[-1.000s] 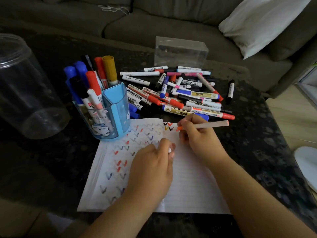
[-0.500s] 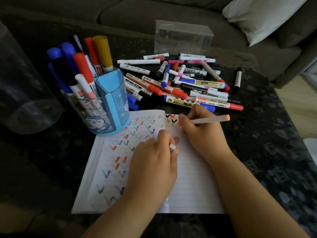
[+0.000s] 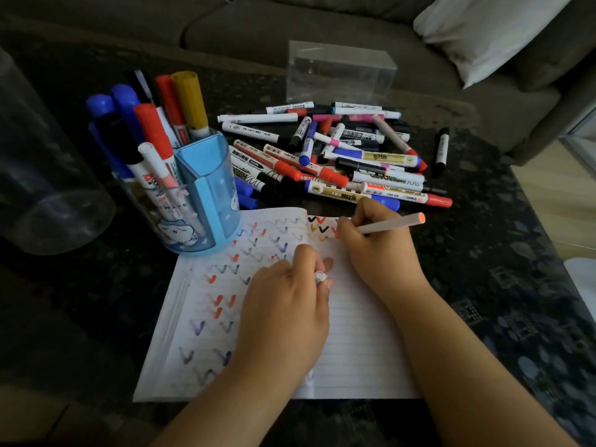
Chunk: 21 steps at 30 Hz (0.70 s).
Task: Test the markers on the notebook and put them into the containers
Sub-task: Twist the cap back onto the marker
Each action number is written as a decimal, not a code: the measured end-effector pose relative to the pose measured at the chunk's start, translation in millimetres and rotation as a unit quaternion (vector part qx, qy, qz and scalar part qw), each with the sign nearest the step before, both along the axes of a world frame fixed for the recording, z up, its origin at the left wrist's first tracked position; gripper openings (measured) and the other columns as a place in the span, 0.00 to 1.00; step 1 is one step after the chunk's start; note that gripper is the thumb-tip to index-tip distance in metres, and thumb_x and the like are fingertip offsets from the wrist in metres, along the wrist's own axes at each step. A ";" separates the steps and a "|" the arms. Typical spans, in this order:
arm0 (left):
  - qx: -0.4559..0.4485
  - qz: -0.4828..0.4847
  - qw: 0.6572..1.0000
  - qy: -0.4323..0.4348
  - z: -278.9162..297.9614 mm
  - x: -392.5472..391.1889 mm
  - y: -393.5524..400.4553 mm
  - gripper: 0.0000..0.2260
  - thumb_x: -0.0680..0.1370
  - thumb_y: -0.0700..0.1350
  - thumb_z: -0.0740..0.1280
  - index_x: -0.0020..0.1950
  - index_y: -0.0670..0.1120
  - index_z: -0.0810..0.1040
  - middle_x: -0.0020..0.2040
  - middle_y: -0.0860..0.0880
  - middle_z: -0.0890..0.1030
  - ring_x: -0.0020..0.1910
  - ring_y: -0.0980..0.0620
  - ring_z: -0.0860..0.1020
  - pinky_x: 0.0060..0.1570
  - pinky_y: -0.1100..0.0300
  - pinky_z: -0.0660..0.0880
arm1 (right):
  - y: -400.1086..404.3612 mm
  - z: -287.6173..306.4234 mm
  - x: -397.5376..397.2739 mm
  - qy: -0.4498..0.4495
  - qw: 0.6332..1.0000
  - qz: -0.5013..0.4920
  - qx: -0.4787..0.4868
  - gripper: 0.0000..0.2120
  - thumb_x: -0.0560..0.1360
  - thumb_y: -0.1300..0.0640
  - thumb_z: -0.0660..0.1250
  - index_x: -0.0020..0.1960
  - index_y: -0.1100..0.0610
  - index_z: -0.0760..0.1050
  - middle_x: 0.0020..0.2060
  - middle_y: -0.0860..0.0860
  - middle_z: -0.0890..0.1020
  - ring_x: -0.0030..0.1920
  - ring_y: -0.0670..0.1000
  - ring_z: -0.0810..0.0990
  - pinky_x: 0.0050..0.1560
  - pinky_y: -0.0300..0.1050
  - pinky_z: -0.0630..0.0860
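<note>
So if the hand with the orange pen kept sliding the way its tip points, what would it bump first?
The right hand aims the orange pen leftward across the notebook. It would probably cross the check marks and meet the blue pen holder first, though depth is hard to judge.

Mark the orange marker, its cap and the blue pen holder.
orange marker (image 3: 388,225), head view, on the pale barrel behind the right hand.
cap (image 3: 319,276), head view, on the round end showing in the left hand.
blue pen holder (image 3: 211,175), head view, on its blue front wall.
</note>
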<state>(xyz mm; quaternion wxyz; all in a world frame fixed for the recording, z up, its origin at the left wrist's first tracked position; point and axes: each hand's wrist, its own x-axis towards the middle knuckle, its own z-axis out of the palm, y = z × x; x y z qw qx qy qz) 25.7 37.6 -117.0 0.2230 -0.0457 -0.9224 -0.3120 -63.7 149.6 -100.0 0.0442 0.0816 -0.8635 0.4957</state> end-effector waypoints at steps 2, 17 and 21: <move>-0.001 0.006 1.000 -0.001 1.4 0.5 -0.1 0.11 0.73 0.45 0.63 0.44 0.53 0.60 0.35 0.53 0.80 0.29 0.57 0.68 0.28 0.71 0.57 | 0.5 -0.2 -0.6 -0.001 1.000 -0.009 -0.008 0.16 0.75 0.61 0.67 0.32 0.57 0.64 0.27 0.53 0.72 0.26 0.43 0.65 0.26 0.35 0.64; 0.450 0.057 0.873 -0.182 40.3 2.1 -8.0 0.07 0.76 0.45 0.66 0.39 0.52 0.80 0.35 0.56 0.79 0.37 0.57 0.76 0.38 0.64 0.70 | 15.2 55.2 29.0 -0.145 0.952 0.059 -0.264 0.06 0.76 0.60 0.64 0.43 0.62 0.73 0.25 0.48 0.71 0.27 0.43 0.68 0.29 0.35 0.68; 0.647 0.015 0.734 -0.206 58.1 3.8 -12.8 0.12 0.77 0.35 0.63 0.39 0.45 0.82 0.33 0.49 0.82 0.35 0.55 0.79 0.38 0.64 0.75 | 16.5 77.7 51.1 -0.114 0.944 0.078 -0.299 0.11 0.79 0.62 0.59 0.39 0.62 0.70 0.22 0.48 0.69 0.24 0.44 0.64 0.27 0.36 0.64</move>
